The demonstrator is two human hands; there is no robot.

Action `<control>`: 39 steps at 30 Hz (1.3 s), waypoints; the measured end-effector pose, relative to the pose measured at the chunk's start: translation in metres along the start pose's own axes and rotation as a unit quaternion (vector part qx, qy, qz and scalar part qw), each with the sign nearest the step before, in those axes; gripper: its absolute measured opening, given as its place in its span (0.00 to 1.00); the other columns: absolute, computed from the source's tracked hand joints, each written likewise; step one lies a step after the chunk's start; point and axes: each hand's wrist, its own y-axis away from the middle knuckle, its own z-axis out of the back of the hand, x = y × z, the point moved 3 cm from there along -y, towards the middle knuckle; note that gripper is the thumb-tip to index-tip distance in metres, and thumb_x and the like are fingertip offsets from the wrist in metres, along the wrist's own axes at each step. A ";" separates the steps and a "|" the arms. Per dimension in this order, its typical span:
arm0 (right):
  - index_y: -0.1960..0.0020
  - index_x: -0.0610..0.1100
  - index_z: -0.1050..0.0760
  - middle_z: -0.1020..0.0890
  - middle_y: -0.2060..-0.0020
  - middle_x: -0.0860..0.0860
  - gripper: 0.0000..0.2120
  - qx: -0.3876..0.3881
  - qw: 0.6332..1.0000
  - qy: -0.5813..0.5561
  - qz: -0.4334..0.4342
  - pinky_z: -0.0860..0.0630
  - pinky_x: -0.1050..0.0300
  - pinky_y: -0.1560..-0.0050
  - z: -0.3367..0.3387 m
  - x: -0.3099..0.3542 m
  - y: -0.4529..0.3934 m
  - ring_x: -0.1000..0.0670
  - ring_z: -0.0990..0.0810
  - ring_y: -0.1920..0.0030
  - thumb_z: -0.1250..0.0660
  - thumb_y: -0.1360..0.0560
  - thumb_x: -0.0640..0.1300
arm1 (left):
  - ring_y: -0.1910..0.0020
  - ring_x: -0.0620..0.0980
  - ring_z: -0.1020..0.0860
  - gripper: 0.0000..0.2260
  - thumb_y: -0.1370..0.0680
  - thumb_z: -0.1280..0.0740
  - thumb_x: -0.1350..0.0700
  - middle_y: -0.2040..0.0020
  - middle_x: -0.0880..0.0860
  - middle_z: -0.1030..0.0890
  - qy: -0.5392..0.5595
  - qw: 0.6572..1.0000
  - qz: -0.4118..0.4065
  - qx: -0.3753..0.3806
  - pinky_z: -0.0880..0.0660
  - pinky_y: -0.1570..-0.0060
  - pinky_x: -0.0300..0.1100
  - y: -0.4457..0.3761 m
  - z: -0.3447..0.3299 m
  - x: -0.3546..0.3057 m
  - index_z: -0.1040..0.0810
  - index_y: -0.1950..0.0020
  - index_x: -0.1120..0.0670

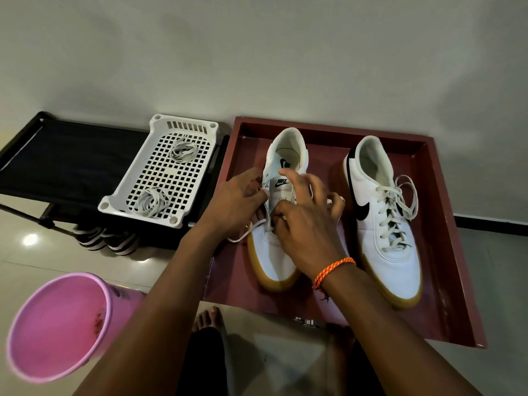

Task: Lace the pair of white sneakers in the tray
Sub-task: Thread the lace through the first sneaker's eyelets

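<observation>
Two white sneakers sit side by side in the dark red tray [445,224], toes pointing toward you. Your right-hand sneaker [383,221] is already laced all the way up, with its lace ends lying loose over the eyelets. Your left-hand sneaker [281,212] is the one under your hands, with only the lowest eyelets threaded.

Your left hand [237,204] is curled against the sneaker's left eyelet row, thumb and forefinger pinching the white lace [245,232], whose free end trails out over the tray floor just beside the shoe. Your right hand [308,224] rests over the middle of the same sneaker; its thumb and lower fingers are curled in at the lace near the eyelets, while the index finger is lifted and spread away toward the tongue. You wear an orange braided band [334,270] on that wrist.

Left of the tray, a white perforated basket [160,172] sits on a black rack [65,158] and holds two coiled bundles of spare laces [183,151]. A pink bucket [60,324] lies tipped near your left forearm.
</observation>
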 end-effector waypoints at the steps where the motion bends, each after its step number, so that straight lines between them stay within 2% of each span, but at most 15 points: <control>1: 0.61 0.54 0.21 0.37 0.20 0.59 0.05 -0.011 1.000 -0.010 0.000 0.40 0.37 0.34 0.004 -0.001 -0.001 0.46 0.40 0.22 0.32 0.26 0.47 | 0.70 0.39 0.26 0.07 0.16 0.33 0.59 0.69 0.41 0.22 0.003 1.000 0.002 0.000 0.29 0.65 0.34 0.000 0.000 -0.001 0.22 0.50 0.47; 4: 0.62 0.53 0.22 0.32 0.25 0.60 0.05 -0.064 0.997 -0.047 -0.022 0.40 0.42 0.36 0.022 -0.008 -0.003 0.49 0.37 0.27 0.31 0.27 0.49 | 0.70 0.40 0.23 0.07 0.16 0.33 0.60 0.67 0.42 0.19 0.007 1.000 0.004 -0.004 0.27 0.65 0.34 0.001 0.001 -0.002 0.20 0.47 0.48; 7: 0.63 0.53 0.22 0.30 0.28 0.60 0.06 -0.101 0.991 -0.082 -0.034 0.40 0.45 0.37 0.030 -0.013 -0.005 0.51 0.36 0.28 0.29 0.28 0.49 | 0.65 0.45 0.18 0.06 0.16 0.32 0.58 0.62 0.47 0.16 0.007 1.000 0.005 -0.002 0.21 0.59 0.45 0.000 0.001 0.000 0.19 0.44 0.48; 9: 0.62 0.53 0.21 0.32 0.25 0.61 0.06 -0.088 0.993 -0.075 -0.022 0.41 0.44 0.36 0.027 -0.010 -0.005 0.51 0.38 0.26 0.31 0.26 0.49 | 0.65 0.49 0.18 0.05 0.16 0.32 0.58 0.61 0.50 0.16 0.008 1.000 0.005 -0.002 0.20 0.57 0.49 0.000 0.001 -0.001 0.19 0.43 0.48; 13: 0.61 0.53 0.20 0.40 0.18 0.60 0.09 -0.015 1.000 -0.027 0.003 0.44 0.38 0.32 0.006 0.000 0.001 0.48 0.45 0.20 0.33 0.23 0.49 | 0.68 0.42 0.23 0.04 0.16 0.32 0.59 0.66 0.47 0.19 -0.005 1.000 0.003 -0.008 0.26 0.62 0.38 0.001 0.000 -0.001 0.20 0.45 0.50; 16: 0.62 0.53 0.20 0.37 0.20 0.58 0.07 -0.029 0.999 -0.017 0.018 0.42 0.39 0.34 0.006 0.001 0.001 0.46 0.40 0.22 0.31 0.25 0.48 | 0.66 0.46 0.19 0.04 0.16 0.33 0.59 0.62 0.53 0.16 -0.003 1.000 0.011 -0.009 0.23 0.63 0.39 0.001 0.000 -0.001 0.20 0.44 0.52; 19: 0.63 0.51 0.21 0.32 0.24 0.57 0.06 -0.055 0.997 -0.061 0.014 0.36 0.45 0.37 0.018 -0.004 -0.003 0.47 0.34 0.29 0.30 0.27 0.48 | 0.66 0.58 0.15 0.05 0.16 0.34 0.62 0.62 0.59 0.15 0.025 0.999 0.019 0.010 0.19 0.64 0.43 0.001 0.000 -0.004 0.20 0.44 0.54; 21: 0.62 0.48 0.21 0.30 0.27 0.56 0.06 -0.071 0.991 -0.111 0.009 0.27 0.49 0.44 0.023 -0.009 -0.005 0.49 0.32 0.36 0.29 0.27 0.46 | 0.66 0.60 0.15 0.05 0.16 0.35 0.63 0.63 0.59 0.15 0.019 1.000 0.020 0.012 0.20 0.65 0.43 0.002 0.000 -0.006 0.21 0.44 0.54; 23: 0.62 0.47 0.22 0.30 0.29 0.55 0.06 -0.085 0.986 -0.143 0.002 0.22 0.49 0.50 0.025 -0.011 -0.004 0.50 0.31 0.39 0.29 0.26 0.45 | 0.66 0.59 0.15 0.04 0.16 0.34 0.62 0.63 0.59 0.15 0.010 1.000 0.022 0.012 0.19 0.63 0.47 0.001 0.000 -0.005 0.21 0.45 0.55; 24: 0.62 0.47 0.21 0.31 0.28 0.55 0.06 -0.087 0.985 -0.150 -0.001 0.21 0.49 0.50 0.025 -0.010 -0.004 0.50 0.31 0.37 0.29 0.26 0.45 | 0.66 0.59 0.15 0.03 0.16 0.34 0.62 0.63 0.59 0.15 0.008 1.000 0.023 0.012 0.18 0.60 0.50 0.001 -0.001 -0.004 0.22 0.45 0.56; 28: 0.56 0.49 0.17 0.41 0.18 0.55 0.08 -0.034 0.995 -0.095 0.020 0.26 0.46 0.34 0.015 -0.005 -0.001 0.47 0.39 0.23 0.32 0.21 0.49 | 0.64 0.57 0.14 0.04 0.16 0.34 0.59 0.62 0.56 0.14 -0.006 1.000 0.014 0.009 0.17 0.53 0.59 0.000 -0.001 -0.002 0.21 0.45 0.52; 31: 0.59 0.48 0.18 0.38 0.19 0.55 0.09 -0.025 0.996 -0.075 0.031 0.26 0.41 0.36 0.011 -0.003 0.000 0.44 0.37 0.24 0.31 0.21 0.47 | 0.65 0.57 0.14 0.05 0.16 0.35 0.60 0.62 0.58 0.15 -0.001 1.000 0.017 0.009 0.16 0.54 0.57 0.001 0.000 -0.003 0.21 0.45 0.52; 35: 0.59 0.46 0.21 0.30 0.26 0.53 0.08 -0.079 0.994 -0.075 0.012 0.25 0.42 0.42 0.025 -0.012 -0.009 0.45 0.31 0.33 0.32 0.22 0.45 | 0.66 0.57 0.15 0.06 0.16 0.34 0.61 0.61 0.59 0.15 0.002 1.000 0.021 0.006 0.18 0.57 0.50 0.002 0.000 -0.004 0.21 0.46 0.51; 39: 0.57 0.49 0.18 0.33 0.23 0.54 0.06 -0.079 0.989 -0.123 0.028 0.28 0.42 0.35 0.031 -0.026 -0.010 0.45 0.34 0.28 0.30 0.22 0.46 | 0.66 0.59 0.15 0.04 0.15 0.34 0.60 0.62 0.60 0.15 0.005 1.000 0.025 0.007 0.19 0.60 0.47 0.002 -0.001 -0.004 0.22 0.47 0.52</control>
